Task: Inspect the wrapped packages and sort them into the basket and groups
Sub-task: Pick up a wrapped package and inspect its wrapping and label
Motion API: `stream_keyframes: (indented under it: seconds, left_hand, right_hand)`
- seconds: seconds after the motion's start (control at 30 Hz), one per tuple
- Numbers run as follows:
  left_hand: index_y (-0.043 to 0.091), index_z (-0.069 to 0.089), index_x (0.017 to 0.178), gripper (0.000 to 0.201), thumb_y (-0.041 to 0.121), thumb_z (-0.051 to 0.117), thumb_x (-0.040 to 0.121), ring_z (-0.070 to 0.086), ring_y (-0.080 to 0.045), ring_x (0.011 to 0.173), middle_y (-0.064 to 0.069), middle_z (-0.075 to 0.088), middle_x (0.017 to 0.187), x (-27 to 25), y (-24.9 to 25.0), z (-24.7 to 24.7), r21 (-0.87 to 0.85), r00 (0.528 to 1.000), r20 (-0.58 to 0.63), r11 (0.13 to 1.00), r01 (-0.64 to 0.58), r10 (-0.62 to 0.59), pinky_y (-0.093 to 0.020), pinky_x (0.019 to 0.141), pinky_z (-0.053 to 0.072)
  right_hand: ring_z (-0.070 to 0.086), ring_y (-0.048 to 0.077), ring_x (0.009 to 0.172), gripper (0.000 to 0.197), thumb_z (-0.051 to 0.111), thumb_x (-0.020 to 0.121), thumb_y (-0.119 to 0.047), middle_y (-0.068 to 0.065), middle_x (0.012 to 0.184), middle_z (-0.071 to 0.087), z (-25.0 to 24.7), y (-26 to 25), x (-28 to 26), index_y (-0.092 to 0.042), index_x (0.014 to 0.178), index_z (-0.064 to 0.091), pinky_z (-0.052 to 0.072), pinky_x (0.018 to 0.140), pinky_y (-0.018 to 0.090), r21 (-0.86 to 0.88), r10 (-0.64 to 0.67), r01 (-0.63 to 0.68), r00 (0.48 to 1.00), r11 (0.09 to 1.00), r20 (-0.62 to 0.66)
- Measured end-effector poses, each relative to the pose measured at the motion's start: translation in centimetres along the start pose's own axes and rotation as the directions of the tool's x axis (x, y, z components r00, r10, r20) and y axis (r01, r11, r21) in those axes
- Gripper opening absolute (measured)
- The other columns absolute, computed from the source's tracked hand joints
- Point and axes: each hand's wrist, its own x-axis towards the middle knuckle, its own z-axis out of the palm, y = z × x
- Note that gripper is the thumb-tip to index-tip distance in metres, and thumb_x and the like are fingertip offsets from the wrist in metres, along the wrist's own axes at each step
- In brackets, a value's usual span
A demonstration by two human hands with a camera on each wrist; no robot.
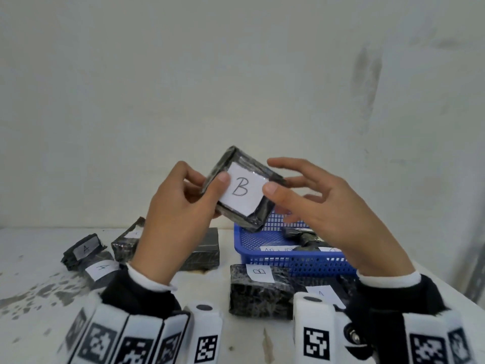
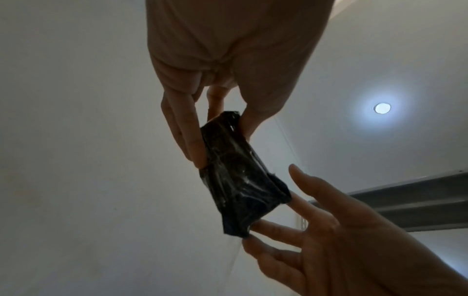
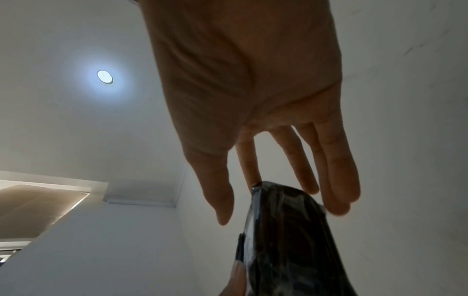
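Note:
I hold a black wrapped package (image 1: 242, 190) with a white label marked B up in front of me, above the table. My left hand (image 1: 210, 183) pinches its left side, thumb on the label and fingers behind. My right hand (image 1: 286, 179) is spread with straight fingers; its thumb touches the label's right edge. In the left wrist view the package (image 2: 240, 180) hangs between my left fingers (image 2: 187, 140) and the right hand's fingertips (image 2: 266, 224). In the right wrist view the straight right fingers (image 3: 336, 180) touch the package's end (image 3: 286, 240).
A blue mesh basket (image 1: 288, 261) sits on the white table (image 1: 39, 271) at the right, with wrapped packages (image 1: 301, 233) in it. Two packages marked A (image 1: 84, 249) (image 1: 101, 269) lie at the left. Another B package (image 1: 259, 287) lies in front of the basket.

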Motion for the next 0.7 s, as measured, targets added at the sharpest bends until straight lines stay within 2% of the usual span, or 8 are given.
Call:
stream_keyframes:
  seconds: [0.13, 0.23, 0.3, 0.4, 0.5, 0.57, 0.63, 0.7]
  left_hand:
    - [0.009, 0.051, 0.085, 0.041, 0.046, 0.066, 0.081, 0.072, -0.013, 0.070, -0.001, 0.070, 0.070, -0.3, -0.7, 1.5, 0.036, 0.996, 0.077, 0.998, 0.052, -0.055, -0.035, 0.068, 0.061]
    - [0.020, 0.057, 0.092, 0.042, 0.061, 0.051, 0.084, 0.069, -0.011, 0.079, 0.005, 0.071, 0.083, 0.2, -2.0, 2.4, 0.204, 0.964, 0.227, 0.974, 0.095, -0.142, -0.030, 0.071, 0.054]
    - [0.025, 0.059, 0.099, 0.036, 0.057, 0.045, 0.092, 0.062, -0.006, 0.084, 0.011, 0.065, 0.093, 1.3, -3.6, 3.0, 0.367, 0.924, 0.311, 0.925, 0.099, -0.222, -0.024, 0.068, 0.045]
    - [0.026, 0.057, 0.110, 0.020, 0.041, 0.049, 0.098, 0.060, -0.011, 0.088, 0.003, 0.066, 0.103, 3.3, -7.3, 4.0, 0.528, 0.861, 0.360, 0.840, 0.128, -0.358, -0.028, 0.076, 0.044]
    - [0.030, 0.049, 0.132, 0.032, 0.034, 0.046, 0.100, 0.059, -0.017, 0.107, -0.002, 0.060, 0.128, 4.1, -10.4, 5.1, 0.655, 0.765, 0.430, 0.749, 0.100, -0.479, -0.026, 0.081, 0.043]
    - [0.033, 0.038, 0.145, 0.043, 0.034, 0.042, 0.102, 0.054, -0.022, 0.125, -0.001, 0.049, 0.145, 4.1, -11.3, 5.7, 0.710, 0.700, 0.490, 0.704, 0.026, -0.520, -0.029, 0.094, 0.043]
    - [0.033, 0.035, 0.148, 0.045, 0.034, 0.039, 0.103, 0.052, -0.026, 0.128, -0.001, 0.044, 0.149, 4.1, -11.6, 6.0, 0.733, 0.671, 0.506, 0.680, -0.004, -0.542, -0.032, 0.099, 0.043]
    - [0.035, 0.037, 0.147, 0.044, 0.036, 0.039, 0.103, 0.055, -0.026, 0.125, -0.002, 0.047, 0.148, 4.3, -11.8, 6.2, 0.738, 0.677, 0.501, 0.675, -0.007, -0.540, -0.031, 0.099, 0.044]
  right_hand:
    - [0.073, 0.015, 0.065, 0.028, 0.077, 0.084, -0.023, -0.006, 0.101, 0.072, -0.4, 1.9, 0.6, -0.040, 0.105, 0.071, 0.057, 0.065, 0.024, 0.048, 0.073, -0.070, 0.996, 0.996, -0.056]
    - [0.072, 0.016, 0.063, 0.025, 0.076, 0.086, -0.014, -0.003, 0.093, 0.075, -1.1, 4.3, 1.9, -0.032, 0.103, 0.070, 0.061, 0.070, 0.032, 0.047, 0.189, -0.186, 0.979, 0.981, -0.075]
    - [0.072, 0.018, 0.063, 0.024, 0.075, 0.086, -0.011, 0.002, 0.087, 0.077, -1.8, 6.3, 3.3, -0.026, 0.105, 0.068, 0.061, 0.072, 0.036, 0.014, 0.273, -0.273, 0.959, 0.962, -0.081]
    - [0.073, 0.023, 0.069, 0.023, 0.073, 0.087, -0.007, 0.008, 0.087, 0.075, -2.2, 9.9, 5.7, -0.019, 0.104, 0.065, 0.063, 0.072, 0.041, -0.084, 0.389, -0.396, 0.917, 0.914, -0.092]
    - [0.070, 0.019, 0.066, 0.019, 0.071, 0.088, -0.007, 0.011, 0.100, 0.072, -2.0, 13.6, 7.5, -0.019, 0.100, 0.063, 0.057, 0.055, 0.026, -0.218, 0.465, -0.462, 0.884, 0.860, -0.040]
    - [0.067, 0.015, 0.064, 0.017, 0.071, 0.089, -0.008, 0.008, 0.103, 0.071, -1.6, 15.7, 8.3, -0.020, 0.099, 0.065, 0.053, 0.053, 0.020, -0.304, 0.498, -0.470, 0.867, 0.828, 0.016]
    - [0.066, 0.015, 0.065, 0.015, 0.072, 0.089, -0.010, 0.000, 0.100, 0.068, -1.3, 17.4, 8.9, -0.020, 0.099, 0.067, 0.056, 0.058, 0.021, -0.383, 0.526, -0.462, 0.847, 0.800, 0.078]
    - [0.068, 0.020, 0.070, 0.013, 0.071, 0.089, -0.008, 0.001, 0.098, 0.069, -1.2, 18.5, 9.4, -0.020, 0.093, 0.070, 0.061, 0.078, 0.036, -0.431, 0.571, -0.468, 0.808, 0.772, 0.145]
